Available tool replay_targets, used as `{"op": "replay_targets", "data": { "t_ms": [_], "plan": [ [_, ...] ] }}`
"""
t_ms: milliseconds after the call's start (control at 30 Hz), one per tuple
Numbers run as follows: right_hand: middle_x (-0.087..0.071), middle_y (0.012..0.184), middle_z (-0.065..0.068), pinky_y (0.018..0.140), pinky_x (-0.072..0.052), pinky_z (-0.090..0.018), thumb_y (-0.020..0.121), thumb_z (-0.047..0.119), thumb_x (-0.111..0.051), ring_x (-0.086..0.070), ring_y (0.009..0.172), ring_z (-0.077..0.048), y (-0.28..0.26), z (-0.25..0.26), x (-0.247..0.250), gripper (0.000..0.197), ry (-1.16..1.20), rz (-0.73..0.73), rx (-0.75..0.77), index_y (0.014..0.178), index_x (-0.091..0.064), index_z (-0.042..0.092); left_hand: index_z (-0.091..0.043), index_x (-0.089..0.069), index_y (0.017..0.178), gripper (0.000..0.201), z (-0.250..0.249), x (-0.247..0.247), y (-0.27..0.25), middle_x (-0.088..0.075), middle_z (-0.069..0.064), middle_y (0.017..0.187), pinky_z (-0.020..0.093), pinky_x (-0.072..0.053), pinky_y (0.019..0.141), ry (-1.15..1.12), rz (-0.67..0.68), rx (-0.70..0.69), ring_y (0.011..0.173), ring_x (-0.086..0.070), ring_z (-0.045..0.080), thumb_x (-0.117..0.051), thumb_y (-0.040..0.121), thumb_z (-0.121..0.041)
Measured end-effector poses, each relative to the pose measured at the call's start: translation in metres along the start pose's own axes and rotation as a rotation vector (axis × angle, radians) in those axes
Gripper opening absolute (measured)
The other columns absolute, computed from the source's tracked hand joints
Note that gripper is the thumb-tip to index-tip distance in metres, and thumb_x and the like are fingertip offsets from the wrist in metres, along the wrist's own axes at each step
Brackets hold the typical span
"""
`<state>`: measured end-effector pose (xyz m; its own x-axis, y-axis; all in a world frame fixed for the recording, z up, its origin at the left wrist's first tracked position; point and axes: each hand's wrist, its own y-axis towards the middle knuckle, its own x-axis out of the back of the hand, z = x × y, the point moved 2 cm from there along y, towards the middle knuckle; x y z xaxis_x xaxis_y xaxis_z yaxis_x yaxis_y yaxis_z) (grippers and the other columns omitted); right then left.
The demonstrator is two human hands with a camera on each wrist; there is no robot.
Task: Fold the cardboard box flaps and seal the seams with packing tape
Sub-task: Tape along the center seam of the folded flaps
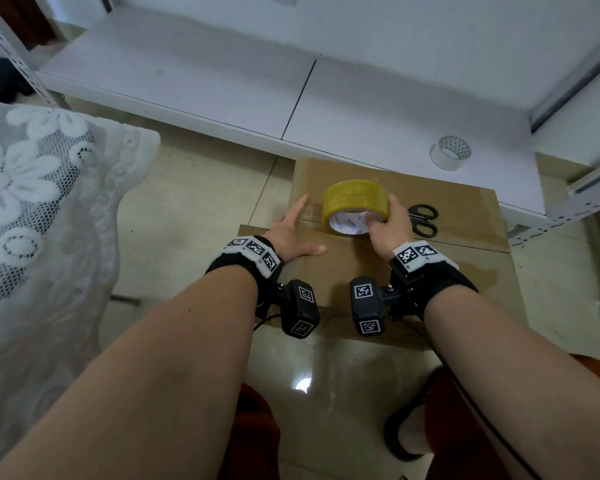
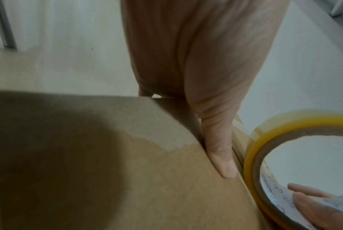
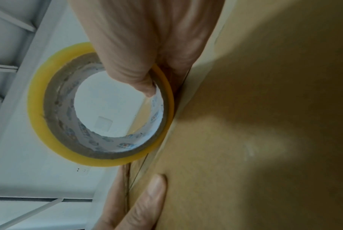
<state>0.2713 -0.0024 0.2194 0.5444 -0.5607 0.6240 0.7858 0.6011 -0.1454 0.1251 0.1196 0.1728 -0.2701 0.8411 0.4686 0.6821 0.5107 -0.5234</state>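
A brown cardboard box (image 1: 465,271) lies on the floor with its top flaps folded flat and a seam across the middle. My left hand (image 1: 293,233) lies flat and open on the flaps at the left end of the seam, thumb (image 2: 221,155) along it. My right hand (image 1: 388,226) grips a yellow roll of packing tape (image 1: 352,199), thumb inside the core (image 3: 145,84), standing the roll on edge on the seam. The roll (image 2: 284,133) and its white core (image 3: 117,140) show in both wrist views, against the cardboard (image 3: 265,109).
Black scissors (image 1: 423,220) lie on the box just right of my right hand. A clear tape roll (image 1: 450,152) stands on the low white shelf (image 1: 222,81) behind the box. A lace-covered cushion (image 1: 42,202) sits to the left. Tiled floor (image 1: 194,202) surrounds the box.
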Motion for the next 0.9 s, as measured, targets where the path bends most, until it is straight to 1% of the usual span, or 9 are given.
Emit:
{"op": "replay_targets", "data": {
  "t_ms": [67,133,267,367,433,533,700,833,900],
  "plan": [
    [-0.06,0.108,-0.017,0.075,-0.035,-0.022,0.093,0.004,-0.05,-0.051,0.09,-0.021,-0.001,0.0,0.0,0.023,-0.007,-0.004,0.007,0.116,-0.052,0.002,-0.045,0.001,0.15,0.108,0.0,0.0,-0.001,-0.021,0.017,0.156,0.044,-0.031,0.113,0.001,0.004,0.003,0.139,-0.032,0.031,-0.077,0.076,-0.039],
    [-0.06,0.107,-0.018,0.074,-0.035,-0.023,0.092,0.003,-0.049,-0.049,0.088,-0.02,-0.001,0.0,0.001,0.022,-0.018,0.005,0.01,0.114,-0.052,0.002,-0.044,0.001,0.15,0.107,-0.002,0.0,-0.002,-0.022,0.018,0.154,0.044,-0.032,0.113,0.004,0.005,0.004,0.138,-0.033,0.032,-0.077,0.077,-0.039],
    [-0.059,0.106,-0.018,0.073,-0.036,-0.022,0.092,0.0,-0.047,-0.049,0.087,-0.02,-0.001,0.002,0.002,0.023,-0.025,0.006,0.013,0.114,-0.051,0.001,-0.045,0.001,0.149,0.107,-0.003,0.0,-0.003,-0.024,0.018,0.153,0.045,-0.034,0.111,0.009,0.005,0.008,0.136,-0.037,0.033,-0.077,0.077,-0.039],
    [-0.06,0.106,-0.016,0.072,-0.036,-0.021,0.091,-0.002,-0.046,-0.052,0.089,-0.022,-0.002,0.001,0.004,0.023,-0.011,-0.005,0.012,0.113,-0.052,0.003,-0.046,0.002,0.149,0.106,-0.003,0.0,-0.002,-0.023,0.018,0.154,0.045,-0.033,0.112,0.018,0.007,0.018,0.136,-0.036,0.033,-0.076,0.077,-0.041],
    [-0.059,0.107,-0.017,0.073,-0.036,-0.022,0.091,-0.002,-0.046,-0.053,0.092,-0.024,-0.001,0.001,0.005,0.023,-0.023,-0.003,0.017,0.112,-0.052,0.003,-0.046,0.002,0.149,0.106,-0.003,0.0,-0.002,-0.023,0.018,0.154,0.046,-0.033,0.112,0.018,0.007,0.02,0.136,-0.036,0.033,-0.076,0.077,-0.041],
    [-0.059,0.107,-0.018,0.073,-0.036,-0.023,0.09,-0.002,-0.046,-0.05,0.089,-0.021,-0.001,0.001,0.006,0.023,-0.047,-0.005,0.026,0.112,-0.051,0.002,-0.046,0.003,0.149,0.108,-0.003,0.0,-0.001,-0.023,0.018,0.154,0.047,-0.033,0.112,0.021,0.013,0.02,0.137,-0.035,0.033,-0.077,0.076,-0.041],
    [-0.057,0.107,-0.018,0.07,-0.032,-0.021,0.09,-0.004,-0.044,-0.048,0.088,-0.02,-0.001,0.002,0.009,0.024,-0.094,0.013,0.044,0.113,-0.049,0.0,-0.047,0.006,0.148,0.109,-0.003,0.001,-0.001,-0.025,0.019,0.154,0.046,-0.033,0.112,0.055,0.019,0.037,0.137,-0.036,0.033,-0.076,0.076,-0.044],
    [-0.057,0.106,-0.021,0.072,-0.037,-0.028,0.089,-0.005,-0.043,-0.049,0.087,-0.022,-0.002,0.002,0.015,0.024,-0.131,0.015,0.044,0.113,-0.048,-0.002,-0.047,0.006,0.148,0.108,-0.004,0.0,-0.001,-0.027,0.02,0.153,0.045,-0.032,0.112,0.069,0.014,0.028,0.136,-0.037,0.033,-0.075,0.077,-0.044],
    [-0.057,0.106,-0.021,0.072,-0.037,-0.028,0.089,-0.005,-0.044,-0.049,0.087,-0.022,-0.003,0.002,0.015,0.025,-0.138,0.019,0.047,0.113,-0.047,-0.002,-0.047,0.006,0.149,0.107,-0.004,0.0,-0.001,-0.026,0.019,0.153,0.045,-0.033,0.112,0.073,0.01,0.027,0.136,-0.037,0.033,-0.075,0.078,-0.043]
  ]
}}
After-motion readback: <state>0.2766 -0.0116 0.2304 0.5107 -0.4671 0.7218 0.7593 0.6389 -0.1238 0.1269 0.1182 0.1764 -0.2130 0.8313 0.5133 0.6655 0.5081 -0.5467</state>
